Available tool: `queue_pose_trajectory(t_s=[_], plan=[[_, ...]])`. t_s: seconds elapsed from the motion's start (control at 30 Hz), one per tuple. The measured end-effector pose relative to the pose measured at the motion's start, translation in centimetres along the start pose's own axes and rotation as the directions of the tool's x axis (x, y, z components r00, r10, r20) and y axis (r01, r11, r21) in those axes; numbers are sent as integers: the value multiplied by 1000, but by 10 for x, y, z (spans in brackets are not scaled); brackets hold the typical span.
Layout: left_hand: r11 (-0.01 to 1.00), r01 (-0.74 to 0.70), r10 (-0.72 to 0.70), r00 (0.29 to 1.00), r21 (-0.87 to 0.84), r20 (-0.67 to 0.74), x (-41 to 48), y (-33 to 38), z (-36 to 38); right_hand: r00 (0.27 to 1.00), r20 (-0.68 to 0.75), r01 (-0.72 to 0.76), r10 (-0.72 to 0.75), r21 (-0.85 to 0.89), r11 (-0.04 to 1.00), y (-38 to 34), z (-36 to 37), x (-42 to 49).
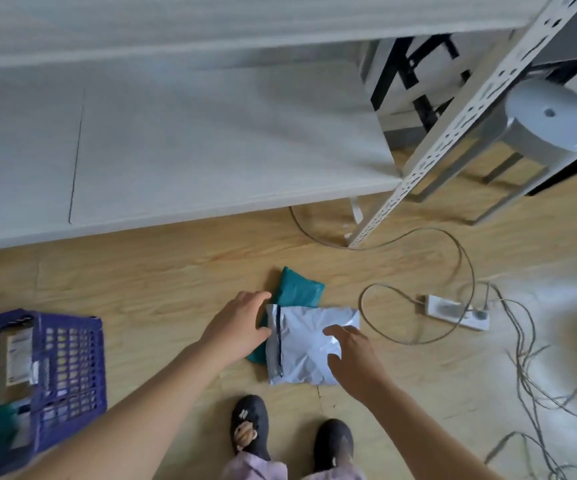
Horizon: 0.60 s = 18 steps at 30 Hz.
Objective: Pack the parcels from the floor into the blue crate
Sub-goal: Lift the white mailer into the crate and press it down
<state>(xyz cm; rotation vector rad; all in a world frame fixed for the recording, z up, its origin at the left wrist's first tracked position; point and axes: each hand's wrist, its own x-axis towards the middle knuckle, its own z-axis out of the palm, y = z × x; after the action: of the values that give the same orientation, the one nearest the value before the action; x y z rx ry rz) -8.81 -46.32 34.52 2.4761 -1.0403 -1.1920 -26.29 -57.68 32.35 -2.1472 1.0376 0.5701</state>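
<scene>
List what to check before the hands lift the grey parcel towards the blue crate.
1. Grey parcel within reach: ok, both hands are at it.
2. Left hand at its left edge: ok.
3. Right hand gripping: not ok, fingers spread, not curled.
4. Teal parcel underneath stays free: cannot tell.
5. Cable loop clear of the parcel: cannot tell, it lies close by the right corner.
6. Blue crate has room: cannot tell, it already holds parcels and is partly out of frame.
</scene>
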Motion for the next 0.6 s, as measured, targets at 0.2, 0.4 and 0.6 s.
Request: queue_pose_trajectory(t_s=[0.2,0.4,0.6], plan=[[991,117,-119,993,-71,-25,82,-60,84,995,97,28,-16,-121,992,30,73,106],[972,196,-197,980,-127,1,137,-122,156,987,163,45,-16,-177,983,49,144,198],[961,232,-235,972,-152,-1,189,-168,193,981,177,124,-84,-227,966,54,205,289]])
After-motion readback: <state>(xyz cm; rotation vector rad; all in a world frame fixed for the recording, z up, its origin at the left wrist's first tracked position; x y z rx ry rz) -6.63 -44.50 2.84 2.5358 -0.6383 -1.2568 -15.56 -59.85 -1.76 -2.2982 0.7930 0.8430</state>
